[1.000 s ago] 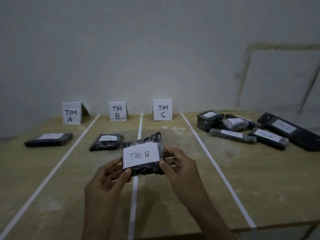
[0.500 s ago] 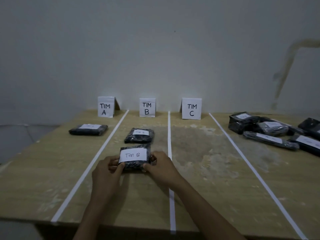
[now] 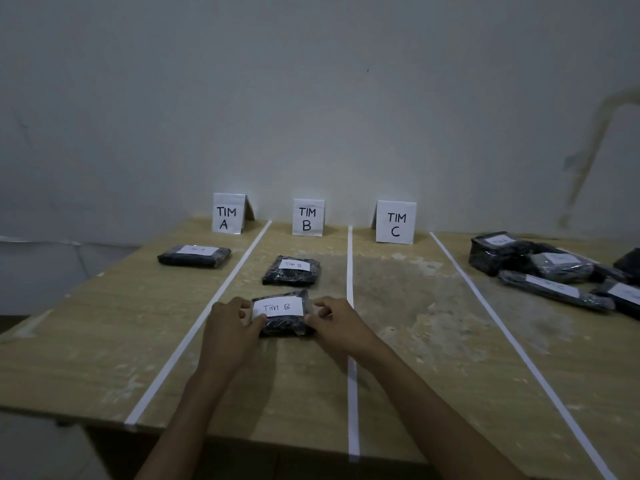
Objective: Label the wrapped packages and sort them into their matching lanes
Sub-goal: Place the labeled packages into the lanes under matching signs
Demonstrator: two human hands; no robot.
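tim b package (image 3: 282, 313) has come down from mid-air over the b/c divider and now lies flat on the counter (image 3: 104, 341) in lane b, label up. barely any change over the last half second, and both hands sit where they were.

step: placing it in its lane, which looks essentially done. it lies between the left tape line (image 3: 197, 327) and the middle tape line (image 3: 350, 289), in line with the tim b sign (image 3: 308, 218). it's just in front of the other b package (image 3: 292, 271), with a gap between them.

left hand (image 3: 230, 327) pinches the package's left edge, thumb on the label's lower left corner. right hand (image 3: 334, 323) grips the right edge, fingers curled onto the wrap. the package sits between the two hands, touching both.

next move, my guess: release both hands and pull back without dragging the slick wrap. then reach right to the unsorted pile (image 3: 554, 271) beyond lane c. those packages carry white labels, but the text is too blurred to read.

lane a has one package (image 3: 194, 255) by the tim a sign (image 3: 227, 213). lane c shows only the tim c sign (image 3: 396, 222).
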